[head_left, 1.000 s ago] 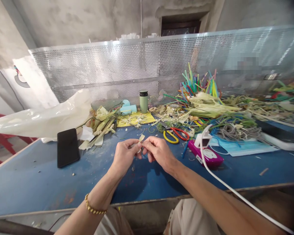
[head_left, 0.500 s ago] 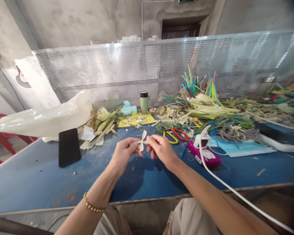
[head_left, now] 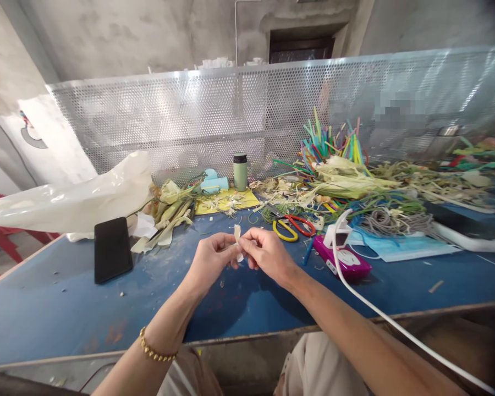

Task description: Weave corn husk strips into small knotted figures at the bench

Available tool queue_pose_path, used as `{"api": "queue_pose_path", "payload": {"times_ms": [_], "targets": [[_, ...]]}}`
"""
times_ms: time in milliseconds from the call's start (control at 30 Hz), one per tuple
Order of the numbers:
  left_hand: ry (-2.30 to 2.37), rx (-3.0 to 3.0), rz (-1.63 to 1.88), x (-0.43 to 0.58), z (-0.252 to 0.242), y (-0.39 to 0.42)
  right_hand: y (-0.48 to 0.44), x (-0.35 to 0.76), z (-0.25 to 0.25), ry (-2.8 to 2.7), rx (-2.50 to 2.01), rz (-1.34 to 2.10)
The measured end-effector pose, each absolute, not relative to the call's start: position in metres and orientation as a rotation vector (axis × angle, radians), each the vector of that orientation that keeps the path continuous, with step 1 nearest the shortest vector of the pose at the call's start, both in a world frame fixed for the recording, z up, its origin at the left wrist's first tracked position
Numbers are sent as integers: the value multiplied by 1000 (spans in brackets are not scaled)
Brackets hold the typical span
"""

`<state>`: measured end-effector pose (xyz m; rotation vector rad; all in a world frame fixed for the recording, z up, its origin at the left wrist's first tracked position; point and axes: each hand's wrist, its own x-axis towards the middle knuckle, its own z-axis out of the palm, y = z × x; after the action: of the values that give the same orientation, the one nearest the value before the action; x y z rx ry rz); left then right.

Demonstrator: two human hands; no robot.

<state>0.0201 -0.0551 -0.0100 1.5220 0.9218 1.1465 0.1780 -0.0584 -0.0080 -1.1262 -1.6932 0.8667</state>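
A small pale piece of corn husk (head_left: 237, 232) is pinched between my two hands above the blue table. One flat end sticks up past my fingertips, and a bit of it shows below them; the middle is hidden. My left hand (head_left: 214, 253) closes thumb and fingers on it from the left. From the right, my right hand (head_left: 266, 252) pinches it too, with the fingertips of both hands touching or nearly so. Beyond my hands, red-and-yellow-handled scissors (head_left: 292, 226) lie to the right, and a yellow sheet (head_left: 208, 205) bears several small husk pieces.
A black phone (head_left: 113, 250) and a plastic bag (head_left: 74, 201) lie left, near dried husks (head_left: 175, 206). A green bottle (head_left: 240, 173) stands at the back. To the right are a purple power block (head_left: 346, 259), its white cable (head_left: 379, 308), a blue mask (head_left: 404, 248) and more husks (head_left: 350, 179).
My fingertips have come closer together over the husk piece. Its cross-like shape is now mostly covered, with one end standing upright. The view has shifted slightly.
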Motion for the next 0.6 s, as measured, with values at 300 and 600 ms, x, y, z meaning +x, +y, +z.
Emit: {"api": "queue_pose_path", "payload": {"times_ms": [300, 600], "targets": [[1034, 1643, 1089, 22, -6, -59, -55, 179, -10, -1718, -1163, 744], [1044, 1694, 1041, 22, -10, -58, -61, 176, -9, -1803, -1224, 536]]}}
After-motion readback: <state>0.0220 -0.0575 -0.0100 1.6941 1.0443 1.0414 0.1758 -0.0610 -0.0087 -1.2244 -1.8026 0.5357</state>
